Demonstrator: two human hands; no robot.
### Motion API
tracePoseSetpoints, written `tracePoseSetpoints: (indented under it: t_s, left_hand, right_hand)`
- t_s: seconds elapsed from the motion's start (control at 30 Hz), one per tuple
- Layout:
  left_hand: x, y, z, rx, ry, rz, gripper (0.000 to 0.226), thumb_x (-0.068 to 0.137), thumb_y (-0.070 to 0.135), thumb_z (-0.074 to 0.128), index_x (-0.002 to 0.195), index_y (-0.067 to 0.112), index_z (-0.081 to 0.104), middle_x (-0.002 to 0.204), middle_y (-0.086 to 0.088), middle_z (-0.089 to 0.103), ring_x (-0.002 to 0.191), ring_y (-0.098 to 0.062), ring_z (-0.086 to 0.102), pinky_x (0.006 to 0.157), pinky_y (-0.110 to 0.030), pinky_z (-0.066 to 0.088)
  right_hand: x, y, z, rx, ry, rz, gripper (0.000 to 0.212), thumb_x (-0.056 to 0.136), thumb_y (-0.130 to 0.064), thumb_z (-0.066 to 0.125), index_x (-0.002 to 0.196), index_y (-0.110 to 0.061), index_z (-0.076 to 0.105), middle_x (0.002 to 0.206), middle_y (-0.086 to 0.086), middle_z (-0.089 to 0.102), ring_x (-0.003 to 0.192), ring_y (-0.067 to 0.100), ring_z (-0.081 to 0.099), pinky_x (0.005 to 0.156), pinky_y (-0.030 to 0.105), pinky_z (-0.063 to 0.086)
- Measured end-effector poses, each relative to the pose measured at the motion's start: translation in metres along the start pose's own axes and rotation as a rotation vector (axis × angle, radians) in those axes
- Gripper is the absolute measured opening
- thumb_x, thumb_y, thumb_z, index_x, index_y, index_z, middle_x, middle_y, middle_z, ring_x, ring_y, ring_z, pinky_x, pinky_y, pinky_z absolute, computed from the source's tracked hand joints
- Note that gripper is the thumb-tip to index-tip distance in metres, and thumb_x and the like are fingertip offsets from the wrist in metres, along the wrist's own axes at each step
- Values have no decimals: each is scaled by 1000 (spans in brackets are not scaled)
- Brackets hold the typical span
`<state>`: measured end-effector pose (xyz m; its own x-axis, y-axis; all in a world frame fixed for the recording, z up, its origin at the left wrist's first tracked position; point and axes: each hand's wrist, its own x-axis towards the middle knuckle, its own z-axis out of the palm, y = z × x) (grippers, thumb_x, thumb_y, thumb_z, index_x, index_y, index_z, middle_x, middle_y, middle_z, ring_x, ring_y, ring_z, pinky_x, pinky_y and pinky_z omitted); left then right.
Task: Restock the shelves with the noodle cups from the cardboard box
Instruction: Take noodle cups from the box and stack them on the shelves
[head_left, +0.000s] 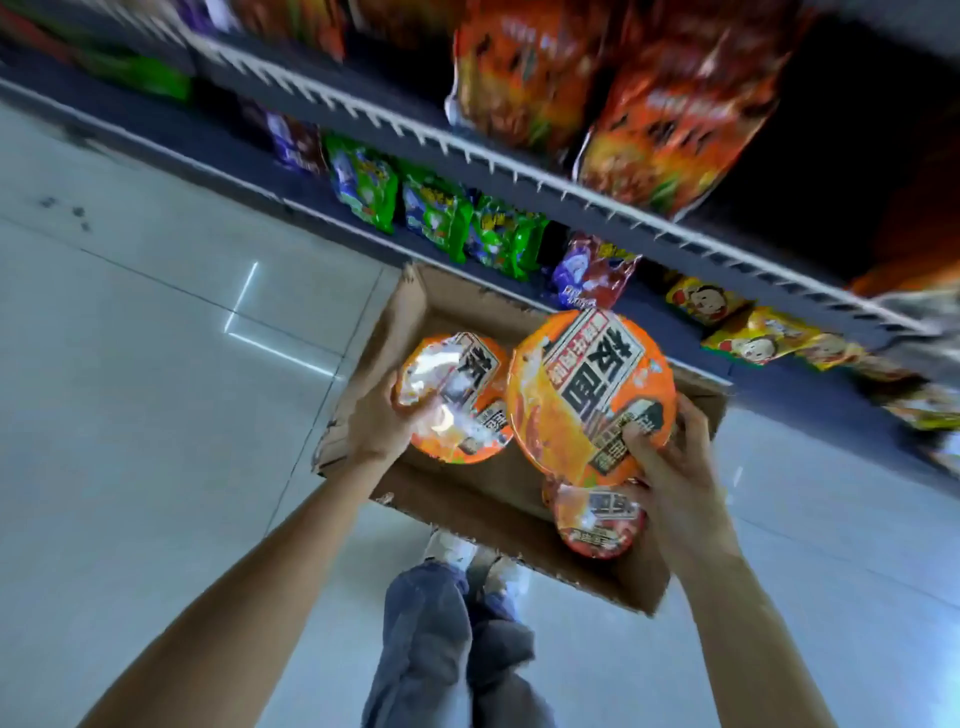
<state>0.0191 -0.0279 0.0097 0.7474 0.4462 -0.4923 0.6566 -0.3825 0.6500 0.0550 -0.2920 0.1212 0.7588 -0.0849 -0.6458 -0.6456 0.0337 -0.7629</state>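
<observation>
An open cardboard box (467, 499) sits on the floor in front of the shelves. My left hand (384, 415) grips an orange noodle cup (457, 395) by its left rim, above the box. My right hand (670, 467) holds a larger-looking orange noodle cup (587, 395) from its lower right edge, lid facing me. A third noodle cup (597, 519) lies inside the box, under my right hand and partly hidden by it.
Shelves (519, 171) run diagonally across the top, holding orange, green and purple snack bags and yellow packets lower right. Pale tiled floor (156, 312) spreads to the left. My legs and shoes (457, 623) stand just behind the box.
</observation>
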Motion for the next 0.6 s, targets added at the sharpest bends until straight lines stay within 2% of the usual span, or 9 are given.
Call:
tracePoseSetpoints:
  t_s: [0.1, 0.23, 0.3, 0.37, 0.4, 0.43, 0.5, 0.57, 0.6]
  left_hand:
    - [-60, 77, -48, -126, -36, 52, 70, 61, 70, 56, 114, 24, 59, 98, 5, 69, 86, -16, 68, 76, -38, 57]
    - [-124, 158, -116, -224, -75, 120, 33, 69, 64, 66, 96, 48, 56, 89, 20, 68, 81, -10, 69, 67, -44, 59]
    - [-149, 197, -152, -267, -58, 177, 35, 67, 61, 71, 96, 45, 59, 89, 15, 69, 79, -6, 67, 66, -31, 59]
    - [-165, 232, -186, -264, -57, 226, 40, 71, 52, 74, 102, 29, 65, 86, 8, 70, 68, 7, 63, 56, -12, 51]
    - [-170, 248, -203, -265, -76, 246, 33, 76, 42, 76, 102, 24, 66, 81, 11, 69, 63, 10, 62, 52, -11, 50]
    - [-174, 261, -218, -273, -99, 271, 23, 78, 36, 76, 98, 27, 67, 76, 16, 69, 62, 10, 63, 55, -17, 54]
    - [-183, 286, -245, -261, -85, 324, 18, 69, 48, 76, 84, 45, 68, 74, 21, 71, 75, 0, 68, 73, -40, 58]
    - [-190, 311, -267, -231, -77, 394, 25, 54, 66, 68, 77, 56, 64, 75, 24, 70, 84, -10, 69, 79, -44, 56]
    - [-193, 321, -275, -202, -86, 432, 30, 51, 70, 65, 77, 56, 63, 75, 23, 70, 83, -11, 69, 78, -43, 56]
  right_hand:
    - [-62, -71, -5, -11, -42, -39, 43, 91, -2, 56, 127, -22, 44, 121, 12, 62, 95, 25, 65, 59, 32, 59]
    - [-149, -160, -12, -75, -88, -211, 44, 90, -6, 59, 127, -23, 42, 116, 6, 61, 89, 12, 69, 57, 25, 56]
    - [-187, -194, -15, -153, -128, -330, 53, 86, -10, 65, 130, -25, 39, 116, -1, 60, 96, 11, 67, 63, 25, 57]
    - [-219, -222, -20, -227, -211, -427, 75, 77, -20, 78, 135, -31, 32, 122, -14, 56, 105, 7, 63, 77, 27, 57]
    - [-231, -232, -22, -266, -248, -467, 89, 69, -27, 83, 137, -36, 27, 125, -23, 52, 108, 1, 59, 82, 25, 55]
    - [-244, -241, -23, -293, -283, -484, 101, 62, -31, 87, 138, -42, 21, 128, -29, 47, 112, -4, 55, 85, 20, 53]
    - [-263, -251, -22, -317, -285, -527, 111, 58, -29, 88, 139, -43, 13, 138, -22, 37, 120, -7, 49, 88, 14, 48]
    - [-277, -259, -16, -304, -246, -568, 106, 56, -31, 89, 140, -30, 24, 134, -13, 47, 119, -1, 52, 85, 13, 48]
    - [-280, -262, -13, -288, -225, -559, 94, 59, -27, 89, 136, -21, 36, 125, -10, 55, 118, 6, 55, 81, 12, 48]
